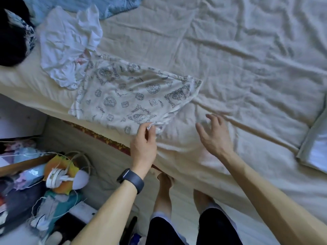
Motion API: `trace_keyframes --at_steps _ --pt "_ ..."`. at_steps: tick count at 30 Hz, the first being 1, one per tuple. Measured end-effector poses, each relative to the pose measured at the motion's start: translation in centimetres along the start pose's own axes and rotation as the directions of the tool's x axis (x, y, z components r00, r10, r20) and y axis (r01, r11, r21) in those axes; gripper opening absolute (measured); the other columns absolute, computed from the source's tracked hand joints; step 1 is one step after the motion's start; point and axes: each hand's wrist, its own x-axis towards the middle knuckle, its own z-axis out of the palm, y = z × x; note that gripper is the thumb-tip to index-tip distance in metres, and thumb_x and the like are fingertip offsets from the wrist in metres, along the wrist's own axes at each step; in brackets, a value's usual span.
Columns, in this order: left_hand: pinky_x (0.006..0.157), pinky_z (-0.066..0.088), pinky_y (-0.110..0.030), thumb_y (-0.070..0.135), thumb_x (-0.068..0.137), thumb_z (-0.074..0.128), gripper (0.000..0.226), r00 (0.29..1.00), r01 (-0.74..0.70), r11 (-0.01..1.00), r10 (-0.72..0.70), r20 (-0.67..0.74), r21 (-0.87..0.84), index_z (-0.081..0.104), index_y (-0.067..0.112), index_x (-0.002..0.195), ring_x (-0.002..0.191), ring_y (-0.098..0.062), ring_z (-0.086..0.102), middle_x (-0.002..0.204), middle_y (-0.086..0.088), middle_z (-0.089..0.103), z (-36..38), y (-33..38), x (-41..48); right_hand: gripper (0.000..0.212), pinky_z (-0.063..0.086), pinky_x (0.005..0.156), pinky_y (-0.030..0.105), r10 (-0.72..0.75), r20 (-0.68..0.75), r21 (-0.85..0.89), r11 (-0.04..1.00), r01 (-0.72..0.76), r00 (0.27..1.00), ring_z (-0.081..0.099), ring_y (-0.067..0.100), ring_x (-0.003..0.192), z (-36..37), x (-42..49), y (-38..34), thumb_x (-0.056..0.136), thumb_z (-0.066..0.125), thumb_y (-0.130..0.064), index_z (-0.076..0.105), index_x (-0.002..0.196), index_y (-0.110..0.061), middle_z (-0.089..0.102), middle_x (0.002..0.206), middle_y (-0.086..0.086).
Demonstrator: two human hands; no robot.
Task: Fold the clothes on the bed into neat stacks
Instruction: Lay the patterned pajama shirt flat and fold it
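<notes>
A cream garment with dark line-drawn prints (131, 96) lies spread near the bed's left edge. My left hand (144, 140), with a dark watch on its wrist, pinches the garment's near hem. My right hand (215, 133) hovers open over the bare sheet just right of the garment, fingers spread, holding nothing. A crumpled white garment (69, 45) lies beyond the printed one, partly overlapping it. A light blue garment (85, 6) sits at the top left of the bed.
The bed (247, 59) is covered by a wrinkled cream sheet. A folded pale item (315, 144) lies at the right edge. A dark object (12, 38) sits at the far left. Cluttered bags and cords (44, 183) fill the floor at the left.
</notes>
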Motion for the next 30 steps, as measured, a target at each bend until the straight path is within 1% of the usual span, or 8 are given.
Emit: trace_keyframes --at_steps 3,6,9,11,15,19,22,30 --pt "0.071 0.043 -0.010 0.034 0.103 0.052 0.008 0.994 0.102 0.987 -0.108 -0.035 -0.127 0.057 0.038 0.107 0.081 0.020 0.055 0.088 0.034 0.056 -0.8 0.6 -0.1 0.069 0.051 0.094 0.036 0.214 0.222 0.500 0.812 -0.300 0.951 0.064 0.017 0.108 -0.4 2.3 -4.5 0.087 0.063 -0.062 0.059 0.132 -0.010 0.065 0.123 0.003" --pt "0.073 0.042 -0.006 0.034 0.102 0.053 0.015 0.995 0.095 0.990 -0.097 -0.013 -0.104 0.063 0.031 0.113 0.081 0.011 0.058 0.089 0.036 0.057 -0.9 0.9 -0.8 0.057 0.054 0.089 0.039 0.256 0.473 0.606 0.600 -0.522 0.843 0.066 0.027 0.100 -0.4 5.3 -7.9 0.089 0.063 -0.065 0.060 0.116 -0.015 0.061 0.112 0.008" --pt "0.069 0.042 -0.004 0.031 0.102 0.056 0.016 1.000 -0.002 0.999 0.002 -0.002 -0.040 0.068 0.027 0.112 0.080 0.006 0.058 0.084 0.031 0.061 -0.9 1.3 -1.7 0.045 0.057 0.075 0.033 0.256 0.407 0.626 0.621 -0.472 0.877 0.067 0.026 0.092 0.2 8.0 -9.7 0.091 0.066 -0.059 0.062 0.105 -0.016 0.066 0.106 0.008" --pt "0.070 0.050 -0.021 0.030 0.101 0.057 0.017 0.984 -0.167 0.980 0.159 0.083 0.108 0.069 0.030 0.112 0.082 -0.004 0.063 0.091 0.017 0.069 -1.1 1.4 -2.3 0.038 0.061 0.072 0.036 0.255 0.352 0.609 0.669 -0.427 0.900 0.071 0.026 0.094 0.6 9.4 -10.1 0.090 0.071 -0.050 0.065 0.103 -0.015 0.070 0.108 0.009" --pt "0.076 0.048 -0.032 0.022 0.094 0.068 0.020 0.845 -0.533 0.764 0.461 0.270 0.363 0.074 0.023 0.114 0.080 -0.022 0.068 0.098 0.004 0.072 -1.0 1.1 -2.7 0.040 0.061 0.086 0.049 0.324 0.306 0.429 0.792 -0.434 0.895 0.072 0.030 0.097 1.2 10.8 -9.7 0.086 0.077 -0.037 0.066 0.109 -0.007 0.071 0.111 0.016" --pt "0.074 0.049 -0.032 0.025 0.098 0.062 0.020 0.894 -0.440 0.846 0.382 0.235 0.300 0.071 0.026 0.116 0.082 -0.026 0.066 0.103 0.003 0.072 -1.3 1.0 -2.2 0.012 0.064 0.070 0.043 0.374 0.355 0.591 0.620 -0.516 0.857 0.071 0.024 0.067 2.3 10.7 -8.7 0.088 0.070 0.001 0.065 0.082 -0.008 0.072 0.092 0.015" --pt "0.070 0.052 -0.033 0.035 0.101 0.055 0.021 0.928 -0.335 0.916 0.282 0.242 0.220 0.067 0.034 0.119 0.088 -0.023 0.065 0.106 0.009 0.069 -1.6 0.3 -1.9 0.016 0.061 0.081 0.054 0.377 0.344 0.724 0.477 -0.498 0.860 0.073 0.032 0.084 3.0 10.5 -7.8 0.084 0.071 0.009 0.068 0.088 -0.006 0.074 0.094 0.016" --pt "0.064 0.042 -0.010 0.031 0.100 0.059 0.011 0.962 -0.246 0.969 0.241 0.130 0.029 0.066 0.030 0.108 0.081 -0.005 0.062 0.091 0.015 0.072 -3.1 -1.2 -0.1 0.025 0.061 0.063 0.039 0.356 0.176 0.665 0.645 -0.378 0.918 0.067 0.026 0.072 2.9 10.5 -9.8 0.083 0.070 0.002 0.062 0.105 -0.009 0.068 0.097 0.017"
